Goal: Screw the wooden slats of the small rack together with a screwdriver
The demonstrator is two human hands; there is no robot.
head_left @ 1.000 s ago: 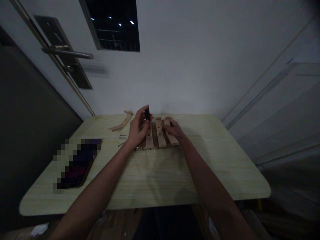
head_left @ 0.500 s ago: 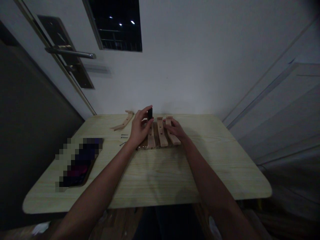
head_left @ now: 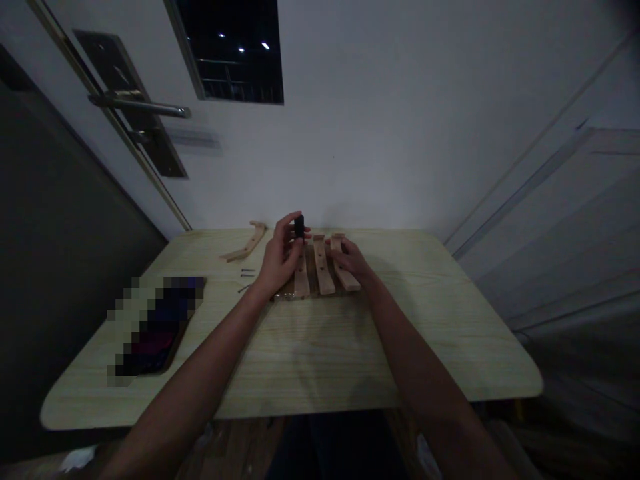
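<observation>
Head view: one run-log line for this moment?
left hand: gripping black block | right hand: holding rightmost curved wooden piece | outlying wooden piece: on table

- No text, label, brand, number or sign can be read anywhere.
- Phone [head_left: 163, 337], near left: its screen is pixelated, so any writing there is hidden.
- Lock plate [head_left: 106, 60], far left: any marking is too blurred to read.
- Black piece [head_left: 299, 227], centre: too dark to read.

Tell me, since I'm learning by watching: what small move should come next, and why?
Perhaps lower the black block slightly toward the wooden piece below it: the left hand holds it upright near that piece's far end, contact unclear; the right hand grips the rightmost wooden piece.
</observation>
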